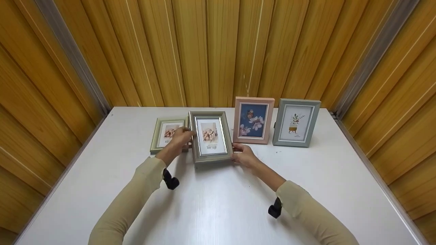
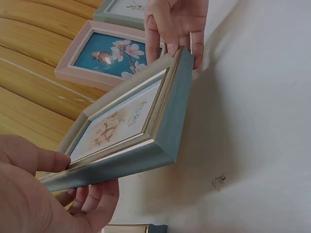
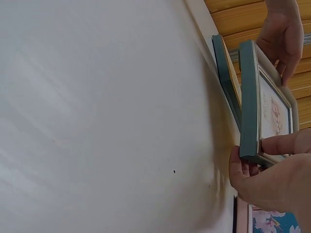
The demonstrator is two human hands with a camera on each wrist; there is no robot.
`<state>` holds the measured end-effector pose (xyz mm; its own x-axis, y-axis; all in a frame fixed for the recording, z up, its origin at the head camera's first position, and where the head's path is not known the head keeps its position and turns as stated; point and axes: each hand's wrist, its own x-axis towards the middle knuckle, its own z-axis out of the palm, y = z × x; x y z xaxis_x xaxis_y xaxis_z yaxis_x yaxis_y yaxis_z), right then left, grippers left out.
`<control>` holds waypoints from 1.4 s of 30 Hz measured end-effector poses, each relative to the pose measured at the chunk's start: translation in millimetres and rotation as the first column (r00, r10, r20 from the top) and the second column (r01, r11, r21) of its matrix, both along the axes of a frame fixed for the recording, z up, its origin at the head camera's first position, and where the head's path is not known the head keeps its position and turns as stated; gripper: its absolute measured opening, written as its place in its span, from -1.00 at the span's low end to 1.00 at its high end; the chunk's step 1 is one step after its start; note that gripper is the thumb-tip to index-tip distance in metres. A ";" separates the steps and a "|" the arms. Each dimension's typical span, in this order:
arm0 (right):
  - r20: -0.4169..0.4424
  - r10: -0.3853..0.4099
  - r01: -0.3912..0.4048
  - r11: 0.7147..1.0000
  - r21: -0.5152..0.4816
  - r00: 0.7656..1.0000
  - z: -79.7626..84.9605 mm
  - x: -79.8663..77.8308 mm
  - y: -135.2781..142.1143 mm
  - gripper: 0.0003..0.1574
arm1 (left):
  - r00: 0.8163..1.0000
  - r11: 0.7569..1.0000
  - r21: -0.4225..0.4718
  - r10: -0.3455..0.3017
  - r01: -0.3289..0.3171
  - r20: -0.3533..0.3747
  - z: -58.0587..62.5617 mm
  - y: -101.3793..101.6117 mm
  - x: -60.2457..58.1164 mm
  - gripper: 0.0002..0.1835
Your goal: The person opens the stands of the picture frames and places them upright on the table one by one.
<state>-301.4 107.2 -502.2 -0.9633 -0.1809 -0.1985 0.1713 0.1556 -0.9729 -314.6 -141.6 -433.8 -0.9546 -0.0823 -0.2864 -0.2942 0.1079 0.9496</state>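
Left hand (image 1: 179, 140) and right hand (image 1: 246, 157) pinch a rectangular, glossy-trimmed frame (image 1: 211, 137), back hidden, toward the far edge of the table (image 1: 211, 211).

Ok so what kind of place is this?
Probably a booth set up for tabletop work: wood-look panels on three sides, metal corner strips, and a white table bearing picture frames.

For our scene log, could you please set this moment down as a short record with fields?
held item: gray-beige frame, tilted
left hand: pinches its left side
right hand: grips its lower right corner
to its left: smaller pale green frame
to its right: pink frame, then gray-green frame
surface: white table
backdrop: yellow-brown panelled wall
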 end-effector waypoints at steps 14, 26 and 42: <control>0.040 0.037 -0.036 0.998 -0.043 0.999 -10.0 -1.3 -11.2 -0.37 | 0.992 0.999 -0.020 -0.045 0.042 -0.118 29.6 4.2 26.3 -0.55; 0.042 0.208 -0.199 0.968 -0.150 0.977 -14.0 3.1 -3.3 -0.38 | 0.959 0.995 -0.017 -0.101 0.100 -0.265 39.6 29.3 38.4 -0.53; 0.009 0.425 -0.396 0.851 -0.346 0.905 -9.1 2.5 3.8 -0.35 | 0.869 0.988 -0.059 -0.156 0.146 -0.469 41.1 44.6 38.2 -0.79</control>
